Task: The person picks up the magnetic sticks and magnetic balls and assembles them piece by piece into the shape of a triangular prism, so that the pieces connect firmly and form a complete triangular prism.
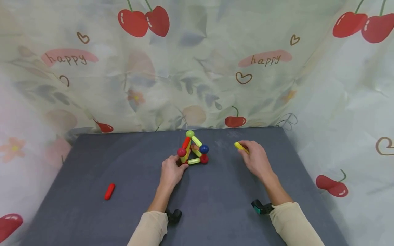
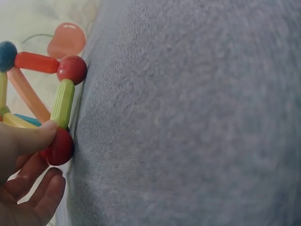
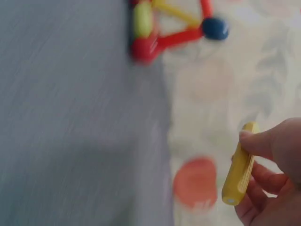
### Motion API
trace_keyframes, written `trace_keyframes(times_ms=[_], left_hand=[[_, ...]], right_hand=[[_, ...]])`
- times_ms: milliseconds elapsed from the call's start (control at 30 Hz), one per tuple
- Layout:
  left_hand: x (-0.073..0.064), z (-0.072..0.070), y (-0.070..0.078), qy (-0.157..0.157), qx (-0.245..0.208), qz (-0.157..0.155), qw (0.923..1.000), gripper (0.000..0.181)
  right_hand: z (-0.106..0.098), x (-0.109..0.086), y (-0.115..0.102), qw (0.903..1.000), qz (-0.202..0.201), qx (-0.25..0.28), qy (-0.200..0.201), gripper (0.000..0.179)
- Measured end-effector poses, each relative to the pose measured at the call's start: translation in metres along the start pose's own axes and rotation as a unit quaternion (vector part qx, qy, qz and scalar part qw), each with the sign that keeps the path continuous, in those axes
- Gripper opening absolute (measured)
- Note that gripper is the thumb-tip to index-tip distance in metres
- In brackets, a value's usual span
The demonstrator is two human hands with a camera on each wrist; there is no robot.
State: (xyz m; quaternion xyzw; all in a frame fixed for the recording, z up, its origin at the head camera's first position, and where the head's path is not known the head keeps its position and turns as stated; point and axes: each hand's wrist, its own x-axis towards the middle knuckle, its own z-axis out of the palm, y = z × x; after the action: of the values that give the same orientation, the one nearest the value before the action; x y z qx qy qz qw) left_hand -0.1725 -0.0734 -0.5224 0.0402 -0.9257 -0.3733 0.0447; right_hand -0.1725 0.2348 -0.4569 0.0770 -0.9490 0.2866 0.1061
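A framework of coloured rods and balls [image 1: 194, 161] stands on the dark table, topped by a green ball [image 1: 190, 134]. My left hand [image 1: 172, 171] is at its lower left corner. In the left wrist view, the thumb and fingers pinch that corner at a red ball [image 2: 61, 147], where a green rod [image 2: 63, 103] joins it. To the right of the framework and apart from it, my right hand [image 1: 256, 160] pinches a yellow rod [image 3: 240, 172] between thumb and fingers. A blue ball [image 1: 204, 149] sits on the framework's right side.
A loose red rod [image 1: 109, 191] lies on the table [image 1: 138, 212], left of my left forearm. Behind the table's back edge hangs a cherry-patterned cloth [image 1: 191, 99], which also runs along both sides. Black wrist devices [image 1: 261, 207] are strapped near both sleeves.
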Motion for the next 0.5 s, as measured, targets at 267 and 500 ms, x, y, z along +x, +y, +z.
trace_keyframes(times_ms=[267, 500], left_hand=[[0.002, 0.0, -0.005, 0.002, -0.009, 0.001, 1.0, 0.035], [0.0, -0.001, -0.007, 0.001, -0.02, -0.003, 0.9998, 0.034]], right_hand=[[0.023, 0.031, -0.069, 0.9847, -0.083, 0.151, 0.026, 0.033], [0.044, 0.042, -0.106, 0.9632, -0.13, 0.235, 0.003, 0.032]])
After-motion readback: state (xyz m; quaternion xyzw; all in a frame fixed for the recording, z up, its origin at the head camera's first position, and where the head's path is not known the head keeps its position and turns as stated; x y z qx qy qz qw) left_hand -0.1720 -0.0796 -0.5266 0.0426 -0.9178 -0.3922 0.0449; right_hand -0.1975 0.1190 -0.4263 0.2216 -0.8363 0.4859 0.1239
